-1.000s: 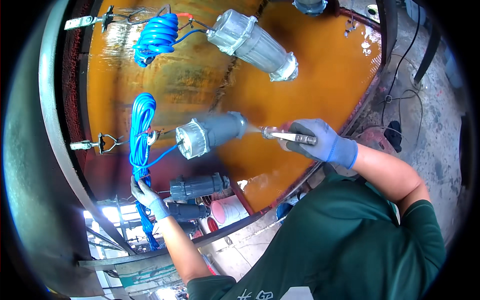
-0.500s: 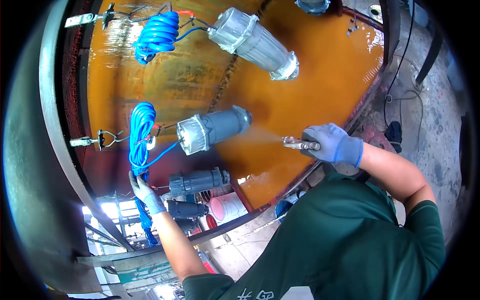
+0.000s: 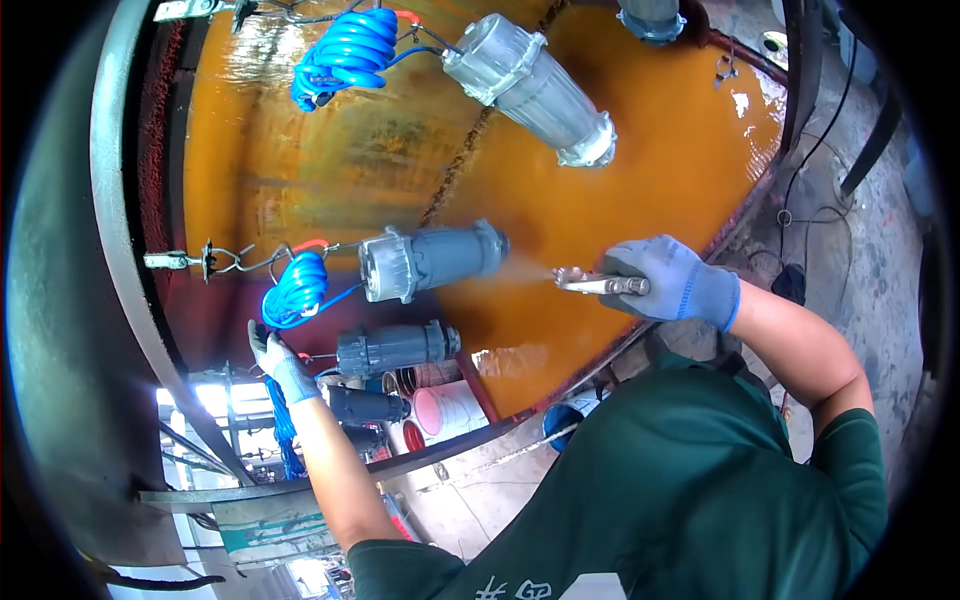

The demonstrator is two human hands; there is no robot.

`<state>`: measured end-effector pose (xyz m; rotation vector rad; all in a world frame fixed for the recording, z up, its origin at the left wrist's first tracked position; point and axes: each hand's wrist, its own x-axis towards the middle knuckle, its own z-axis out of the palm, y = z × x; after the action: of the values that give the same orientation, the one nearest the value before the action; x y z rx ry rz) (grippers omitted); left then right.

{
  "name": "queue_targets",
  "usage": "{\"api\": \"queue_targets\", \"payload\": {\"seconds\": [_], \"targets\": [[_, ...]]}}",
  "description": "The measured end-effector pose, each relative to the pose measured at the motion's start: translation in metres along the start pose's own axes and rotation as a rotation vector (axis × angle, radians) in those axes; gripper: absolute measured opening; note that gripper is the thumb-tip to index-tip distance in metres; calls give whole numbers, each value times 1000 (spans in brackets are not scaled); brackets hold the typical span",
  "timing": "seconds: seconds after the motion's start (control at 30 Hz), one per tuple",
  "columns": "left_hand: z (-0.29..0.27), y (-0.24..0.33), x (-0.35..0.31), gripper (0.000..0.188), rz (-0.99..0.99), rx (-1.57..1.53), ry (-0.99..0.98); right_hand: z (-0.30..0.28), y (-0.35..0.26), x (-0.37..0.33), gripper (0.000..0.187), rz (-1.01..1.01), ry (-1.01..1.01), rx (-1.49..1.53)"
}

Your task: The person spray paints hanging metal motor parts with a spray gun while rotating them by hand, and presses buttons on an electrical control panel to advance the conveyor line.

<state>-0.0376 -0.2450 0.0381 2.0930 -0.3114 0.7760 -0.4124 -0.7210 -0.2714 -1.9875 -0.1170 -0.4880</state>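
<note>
A wire hook [image 3: 237, 263] on the left carried a grey motor [image 3: 448, 257] and its coiled blue cable [image 3: 297, 290]. A thin dark cable [image 3: 784, 217] lay in loose curves on the stained grey floor [image 3: 885, 290] at the right.

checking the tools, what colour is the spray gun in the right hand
The spray gun is shiny silver, seen in the head view.

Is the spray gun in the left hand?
No: the right hand grips the spray gun, while the left hand is up by a blue coil.
</note>
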Motion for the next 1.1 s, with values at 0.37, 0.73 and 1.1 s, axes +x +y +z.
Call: {"api": "queue_targets", "payload": {"seconds": [0.37,0.73,1.1], "targets": [[63,136,-140,47,390,31,-73,-7,11,18,24,38,-58,-19],[61,102,-156,34,411,-4,-66,-26,38,30,26,33,-145,-301],[42,69,-143,29,443,-64,-41,-69,-106,126,21,28,-19,226]]}}
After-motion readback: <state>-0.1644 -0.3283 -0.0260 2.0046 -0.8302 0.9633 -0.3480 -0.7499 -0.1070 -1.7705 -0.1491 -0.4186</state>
